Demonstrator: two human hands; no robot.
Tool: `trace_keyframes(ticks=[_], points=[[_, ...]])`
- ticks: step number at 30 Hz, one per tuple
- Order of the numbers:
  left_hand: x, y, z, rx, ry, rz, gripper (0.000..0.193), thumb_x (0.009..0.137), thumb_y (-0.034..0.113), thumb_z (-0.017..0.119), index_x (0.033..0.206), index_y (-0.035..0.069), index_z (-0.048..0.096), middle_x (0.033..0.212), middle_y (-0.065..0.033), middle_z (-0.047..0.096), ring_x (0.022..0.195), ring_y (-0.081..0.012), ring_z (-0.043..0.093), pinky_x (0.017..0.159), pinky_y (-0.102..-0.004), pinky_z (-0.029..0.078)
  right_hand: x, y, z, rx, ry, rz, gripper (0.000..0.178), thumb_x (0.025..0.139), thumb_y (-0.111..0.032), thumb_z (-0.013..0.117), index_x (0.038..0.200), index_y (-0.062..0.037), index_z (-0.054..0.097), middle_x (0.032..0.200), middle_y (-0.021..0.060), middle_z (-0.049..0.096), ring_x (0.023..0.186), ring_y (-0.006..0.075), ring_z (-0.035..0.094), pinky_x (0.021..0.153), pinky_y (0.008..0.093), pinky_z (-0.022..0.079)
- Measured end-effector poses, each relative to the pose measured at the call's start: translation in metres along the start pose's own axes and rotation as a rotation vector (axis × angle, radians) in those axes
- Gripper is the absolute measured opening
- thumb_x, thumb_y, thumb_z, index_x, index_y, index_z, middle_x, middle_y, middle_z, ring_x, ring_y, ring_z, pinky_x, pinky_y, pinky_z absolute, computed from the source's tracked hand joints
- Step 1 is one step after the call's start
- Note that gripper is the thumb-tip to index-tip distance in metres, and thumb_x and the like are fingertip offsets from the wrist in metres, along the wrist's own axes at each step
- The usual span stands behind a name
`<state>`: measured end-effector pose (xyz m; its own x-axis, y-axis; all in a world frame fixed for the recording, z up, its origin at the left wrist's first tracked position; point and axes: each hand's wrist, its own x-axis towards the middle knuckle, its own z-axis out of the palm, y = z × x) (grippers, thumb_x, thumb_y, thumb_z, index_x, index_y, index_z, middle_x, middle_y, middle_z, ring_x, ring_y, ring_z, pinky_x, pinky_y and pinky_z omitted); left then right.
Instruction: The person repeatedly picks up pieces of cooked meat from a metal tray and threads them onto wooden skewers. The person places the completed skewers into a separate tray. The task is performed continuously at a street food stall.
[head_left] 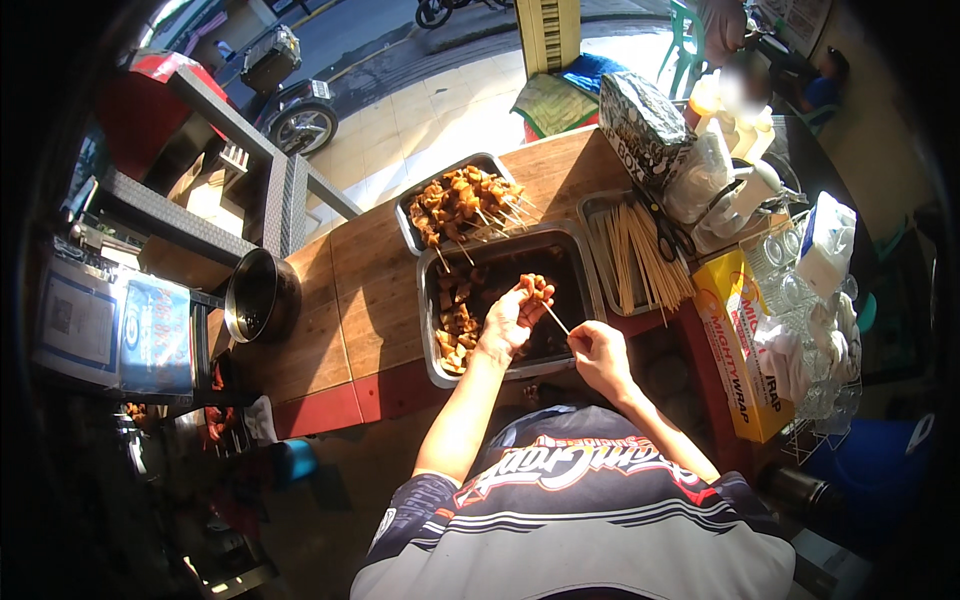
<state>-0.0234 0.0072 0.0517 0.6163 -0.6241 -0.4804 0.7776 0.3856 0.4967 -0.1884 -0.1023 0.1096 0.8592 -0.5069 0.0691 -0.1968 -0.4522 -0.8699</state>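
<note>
My left hand [512, 318] holds a few orange-brown meat pieces [537, 289] over the near metal tray [428, 330], which has loose marinated chunks [456, 322] in it. My right hand [597, 352] pinches the lower end of a thin bamboo skewer [556, 319], whose tip runs up into the pieces in the left hand. Behind, a second metal tray [410, 222] carries several finished meat skewers [465, 200]. A third tray at the right holds a pile of bare bamboo sticks [640, 255].
Black-handled scissors [665, 232] lie on the sticks. A yellow-orange box of wrap [735, 340] lies at the right beside a rack of glasses [800, 300]. A dark pot [260, 297] sits at the wooden counter's left. Bottles and a patterned box [640, 125] stand behind.
</note>
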Motion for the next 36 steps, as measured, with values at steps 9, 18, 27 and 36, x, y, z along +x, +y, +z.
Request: trace_keyframes(ticks=[9,18,27,36], points=[[0.0,0.025,-0.011,0.08,0.043,0.088,0.011,0.095,0.013,0.06,0.103,0.008,0.064,0.103,-0.0089,0.068,0.1,-0.0261,0.068,0.086,-0.039,0.058,-0.012,0.008,-0.015,-0.059,-0.15,-0.03,0.011,0.081,-0.008,0.067,0.087,-0.001,0.071,0.079,0.018,0.069,0.076,0.0343,0.068,0.068,0.0381,0.054],[-0.018,-0.038,0.032,0.175,-0.017,-0.102,0.017,0.094,0.016,0.063,0.109,0.008,0.063,0.107,-0.0082,0.068,0.102,-0.0235,0.068,0.085,-0.0363,0.056,0.005,0.028,-0.011,0.108,-0.127,0.05,0.012,0.09,-0.005,0.06,0.094,0.0019,0.069,0.061,0.0056,0.062,0.044,0.0089,0.054,0.041,0.025,0.043],[0.033,0.009,-0.03,1.704,0.415,0.886,0.036,0.082,0.02,0.072,0.114,0.004,0.065,0.117,-0.0174,0.065,0.113,-0.0325,0.059,0.094,-0.0407,0.048,0.005,0.033,-0.026,0.24,-0.131,0.251,0.011,0.091,-0.004,0.06,0.095,0.0028,0.066,0.062,0.0039,0.06,0.045,0.007,0.052,0.041,0.0228,0.042],[0.018,-0.008,-0.053,2.143,0.238,0.7,0.031,0.084,0.001,0.05,0.113,-0.001,0.062,0.115,-0.024,0.052,0.108,-0.0392,0.053,0.09,-0.0428,0.051,-0.005,0.041,-0.027,0.236,-0.132,0.272,0.011,0.091,-0.005,0.059,0.095,0.0021,0.067,0.063,0.0036,0.06,0.045,0.0068,0.052,0.042,0.0225,0.041]])
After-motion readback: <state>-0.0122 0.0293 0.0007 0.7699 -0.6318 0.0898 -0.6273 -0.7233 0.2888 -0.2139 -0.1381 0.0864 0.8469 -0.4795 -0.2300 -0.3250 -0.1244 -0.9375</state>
